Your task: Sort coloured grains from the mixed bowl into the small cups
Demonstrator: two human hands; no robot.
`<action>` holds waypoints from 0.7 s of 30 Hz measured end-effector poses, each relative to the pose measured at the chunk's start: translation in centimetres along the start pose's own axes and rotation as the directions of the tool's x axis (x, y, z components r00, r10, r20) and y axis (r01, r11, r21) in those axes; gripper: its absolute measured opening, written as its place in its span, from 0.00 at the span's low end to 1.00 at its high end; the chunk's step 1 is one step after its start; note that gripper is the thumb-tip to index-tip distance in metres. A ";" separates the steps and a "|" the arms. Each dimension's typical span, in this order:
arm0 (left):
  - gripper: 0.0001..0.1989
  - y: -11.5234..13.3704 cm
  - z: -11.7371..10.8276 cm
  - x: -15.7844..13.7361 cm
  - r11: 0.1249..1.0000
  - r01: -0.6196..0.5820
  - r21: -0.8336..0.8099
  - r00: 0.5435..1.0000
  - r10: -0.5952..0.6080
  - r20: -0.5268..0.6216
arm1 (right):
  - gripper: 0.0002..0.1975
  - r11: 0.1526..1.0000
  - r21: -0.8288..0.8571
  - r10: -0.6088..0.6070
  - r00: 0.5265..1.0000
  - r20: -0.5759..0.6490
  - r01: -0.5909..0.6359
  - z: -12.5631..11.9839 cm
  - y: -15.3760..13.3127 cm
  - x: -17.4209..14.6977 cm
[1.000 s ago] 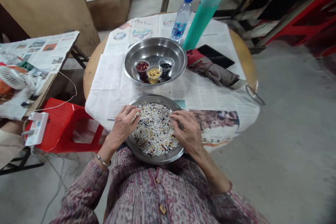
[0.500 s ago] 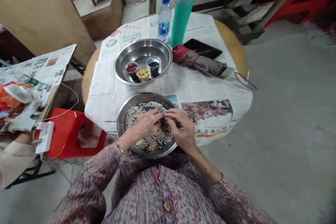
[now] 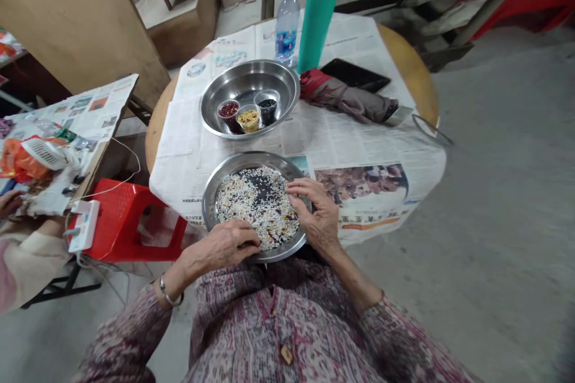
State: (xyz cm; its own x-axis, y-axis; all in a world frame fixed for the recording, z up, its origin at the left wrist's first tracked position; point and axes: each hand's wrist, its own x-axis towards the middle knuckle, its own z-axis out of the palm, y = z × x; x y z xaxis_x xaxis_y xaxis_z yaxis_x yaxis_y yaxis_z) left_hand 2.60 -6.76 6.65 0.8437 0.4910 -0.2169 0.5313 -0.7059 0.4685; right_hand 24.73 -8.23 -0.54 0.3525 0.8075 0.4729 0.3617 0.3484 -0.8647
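A steel basin [image 3: 210, 188] at the near edge of the table holds mixed white, dark, yellow and red grains [image 3: 238, 197]. My left hand [image 3: 227, 243] rests at its near left rim, fingers curled together over the grains. Over the right side of the basin is my right hand [image 3: 317, 215], thumb and fingertips drawn close together. Whatever either hand may pinch is too small to make out. Behind stands a second steel basin [image 3: 281, 81] with a cup of red beans [image 3: 229, 110], a cup of yellow kernels [image 3: 248, 119] and a cup of black beans [image 3: 268, 108].
Newspaper [image 3: 179, 161] covers the round table. A water bottle [image 3: 286, 27], a tall green bottle [image 3: 320, 15], a folded umbrella [image 3: 350, 99] and a dark tablet-like slab [image 3: 354, 75] lie or stand beyond. At left are a red stool [image 3: 114, 239], a power strip [image 3: 84, 226] and another person's hand [image 3: 9, 202].
My hands have moved apart from the middle of the near basin. The left one went down and left to the near rim; the right one shifted slightly right. More grains now show.
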 end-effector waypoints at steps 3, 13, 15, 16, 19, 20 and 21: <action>0.05 0.5 0.3 1.5 1.000 -0.027 0.010 0.999 0.028 -0.016 | 0.05 0.999 0.019 -0.029 0.999 0.014 0.029 -0.1 0.3 -0.1; 0.13 -1.9 0.1 5.9 0.965 0.250 0.079 0.870 -0.188 -0.456 | 0.06 0.996 0.013 -0.086 0.996 -0.011 0.086 0.1 1.1 -0.4; 0.15 -2.8 -0.1 5.9 0.933 0.343 0.113 0.822 -0.239 -0.517 | 0.06 0.996 0.009 -0.087 0.996 -0.013 0.087 0.1 1.1 -0.4; 0.17 -3.2 -0.2 5.8 0.917 0.376 0.136 0.812 -0.255 -0.525 | 0.06 0.996 0.007 -0.088 0.996 -0.014 0.088 0.1 1.1 -0.4; 0.25 -3.8 -0.4 4.7 0.894 0.402 0.199 0.832 -0.266 -0.486 | 0.06 0.996 0.004 -0.094 0.995 -0.016 0.094 0.1 1.1 -0.4; 0.26 -3.8 -0.4 4.2 0.892 0.399 0.214 0.845 -0.266 -0.465 | 0.06 0.995 0.001 -0.095 0.995 -0.017 0.095 0.1 1.0 -0.4; 0.27 -3.7 -0.4 3.7 0.890 0.398 0.224 0.855 -0.271 -0.443 | 0.06 0.996 -0.001 -0.094 0.995 -0.017 0.094 0.1 1.0 -0.4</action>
State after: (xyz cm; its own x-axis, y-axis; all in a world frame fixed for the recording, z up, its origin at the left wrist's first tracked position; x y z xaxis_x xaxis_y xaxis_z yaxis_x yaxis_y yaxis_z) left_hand 3.74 -2.07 4.46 0.5433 0.8368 0.0672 0.8255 -0.5471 0.1389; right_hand 24.92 -8.13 -1.62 0.3317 0.7627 0.5552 0.3942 0.4226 -0.8161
